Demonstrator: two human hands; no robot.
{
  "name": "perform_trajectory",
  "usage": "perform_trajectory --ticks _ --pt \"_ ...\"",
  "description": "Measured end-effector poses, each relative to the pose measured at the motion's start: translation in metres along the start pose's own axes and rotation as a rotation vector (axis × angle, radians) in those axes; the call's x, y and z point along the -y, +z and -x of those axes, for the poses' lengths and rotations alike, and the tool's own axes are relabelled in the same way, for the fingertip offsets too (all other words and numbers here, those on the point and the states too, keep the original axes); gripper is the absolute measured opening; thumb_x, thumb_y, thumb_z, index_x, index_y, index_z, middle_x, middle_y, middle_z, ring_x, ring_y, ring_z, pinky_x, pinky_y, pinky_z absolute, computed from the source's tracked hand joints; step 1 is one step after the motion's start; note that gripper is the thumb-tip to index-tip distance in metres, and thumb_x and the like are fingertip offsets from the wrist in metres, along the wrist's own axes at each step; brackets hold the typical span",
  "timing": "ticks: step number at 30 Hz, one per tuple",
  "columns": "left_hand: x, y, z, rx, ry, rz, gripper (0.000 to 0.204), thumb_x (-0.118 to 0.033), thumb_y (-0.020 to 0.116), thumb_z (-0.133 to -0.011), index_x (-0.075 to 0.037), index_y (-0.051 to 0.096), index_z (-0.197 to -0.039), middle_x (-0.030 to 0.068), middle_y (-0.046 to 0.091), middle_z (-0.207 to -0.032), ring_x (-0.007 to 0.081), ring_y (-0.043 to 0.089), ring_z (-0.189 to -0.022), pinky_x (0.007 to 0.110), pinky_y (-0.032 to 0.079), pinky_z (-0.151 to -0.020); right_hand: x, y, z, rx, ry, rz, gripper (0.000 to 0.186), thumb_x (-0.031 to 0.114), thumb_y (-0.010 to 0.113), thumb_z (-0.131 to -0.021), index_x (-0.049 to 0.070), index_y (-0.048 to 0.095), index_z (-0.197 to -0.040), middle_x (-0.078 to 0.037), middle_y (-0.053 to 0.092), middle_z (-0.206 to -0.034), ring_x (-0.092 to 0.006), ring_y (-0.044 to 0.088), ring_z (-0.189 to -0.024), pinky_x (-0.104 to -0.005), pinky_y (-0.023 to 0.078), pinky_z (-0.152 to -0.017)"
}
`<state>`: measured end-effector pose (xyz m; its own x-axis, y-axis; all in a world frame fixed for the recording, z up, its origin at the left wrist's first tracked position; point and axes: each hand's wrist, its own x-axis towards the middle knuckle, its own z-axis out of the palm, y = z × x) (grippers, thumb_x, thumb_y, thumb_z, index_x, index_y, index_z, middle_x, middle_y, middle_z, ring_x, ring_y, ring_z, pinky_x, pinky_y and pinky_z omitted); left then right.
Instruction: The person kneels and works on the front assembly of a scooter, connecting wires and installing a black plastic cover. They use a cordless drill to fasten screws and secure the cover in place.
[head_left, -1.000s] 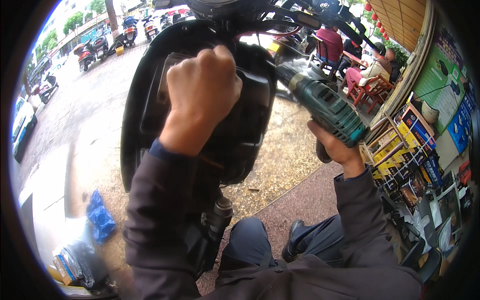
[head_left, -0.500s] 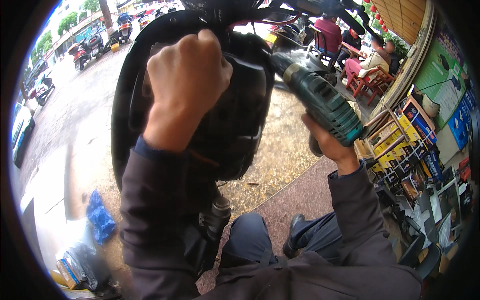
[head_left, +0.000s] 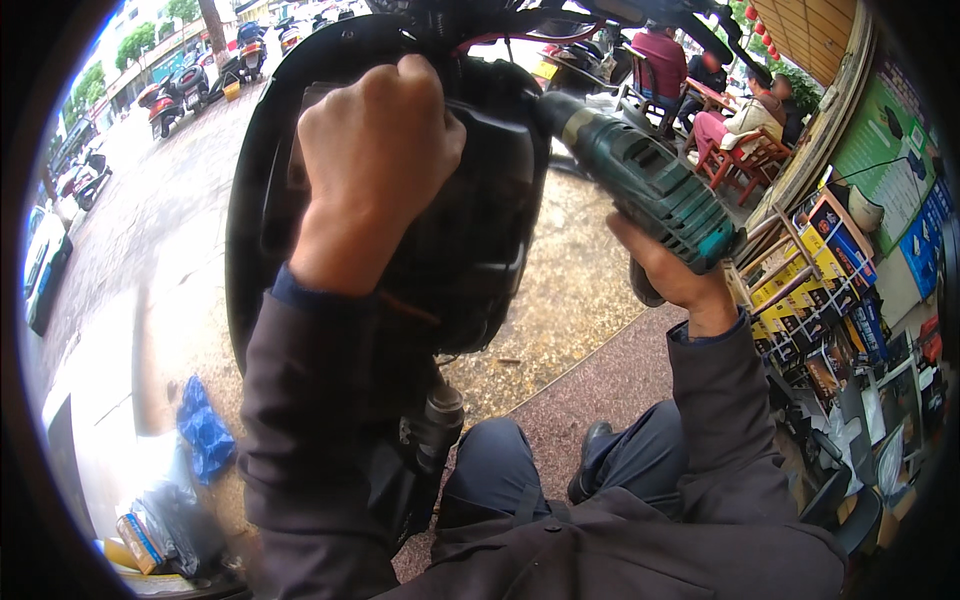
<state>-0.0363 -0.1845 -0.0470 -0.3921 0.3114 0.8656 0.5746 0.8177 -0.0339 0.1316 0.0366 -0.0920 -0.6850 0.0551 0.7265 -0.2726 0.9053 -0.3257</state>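
My left hand (head_left: 375, 150) is closed in a fist with its back toward me, over the black scooter body panel (head_left: 490, 220). Its curled fingers point away, so whatever they grip is hidden. Past the left side of that fist shows the edge of a thin, flat, partly see-through piece (head_left: 297, 150). In my right hand (head_left: 690, 285) is a teal and black power drill (head_left: 655, 185), held from below. The drill's nose points up and left toward the right edge of the panel. Whether the tip touches the panel cannot be made out.
Handlebars and cables (head_left: 590, 20) rise above the panel. On the right stand a wire rack with boxes (head_left: 815, 270) and piled parts (head_left: 870, 430). People sit on chairs at a table (head_left: 710, 95) beyond. A blue plastic bag (head_left: 205, 430) lies at left; scooters are parked far left.
My right hand has shifted slightly right and away from me, and the drill's rear end has swung with it. My left hand stays in almost the same place.
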Motion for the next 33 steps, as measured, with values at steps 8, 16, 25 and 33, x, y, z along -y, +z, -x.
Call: perform_trajectory --ticks 8,16,25,33 --pt "-0.001 0.003 -0.001 -0.033 0.011 -0.024 0.026 -0.029 0.077 -0.077 -0.005 0.066 -0.079 0.0099 0.070 -0.072 0.0302 0.073 -0.066 0.040 0.057 -0.057 -0.016 -0.001 -0.002 -0.009 -0.123 0.091 0.021 0.018 0.081 -0.084 0.006 0.075 -0.100 -0.012 0.075 -0.093 -0.0261 0.071 -0.081 -0.0393 0.055 -0.075" --pt "-0.001 0.003 -0.002 0.008 -0.015 -0.036 0.031 -0.034 0.077 -0.078 -0.005 0.066 -0.084 0.0085 0.072 -0.076 0.0310 0.073 -0.069 0.042 0.057 -0.059 -0.042 -0.007 -0.003 0.046 -0.185 0.266 0.042 0.021 0.083 -0.079 0.006 0.069 -0.116 -0.011 0.070 -0.110 -0.0319 0.067 -0.096 -0.0431 0.051 -0.082" --pt "-0.004 0.006 -0.001 0.008 -0.021 -0.052 0.032 -0.035 0.077 -0.078 -0.006 0.064 -0.084 0.0080 0.072 -0.078 0.0321 0.073 -0.071 0.044 0.057 -0.060 -0.021 -0.022 -0.026 -0.035 -0.430 0.318 0.052 0.018 0.080 -0.077 -0.001 0.063 -0.122 -0.014 0.069 -0.086 -0.0339 0.069 -0.079 -0.0435 0.054 -0.071" --pt "-0.003 0.008 0.000 -0.017 -0.046 -0.046 0.034 -0.037 0.076 -0.079 -0.007 0.061 -0.081 0.0060 0.070 -0.076 0.0323 0.072 -0.070 0.045 0.055 -0.058 -0.047 -0.026 -0.022 0.055 -0.395 0.415 0.059 0.024 0.084 -0.076 0.007 0.062 -0.128 -0.009 0.063 -0.122 -0.0305 0.061 -0.106 -0.0409 0.049 -0.092"
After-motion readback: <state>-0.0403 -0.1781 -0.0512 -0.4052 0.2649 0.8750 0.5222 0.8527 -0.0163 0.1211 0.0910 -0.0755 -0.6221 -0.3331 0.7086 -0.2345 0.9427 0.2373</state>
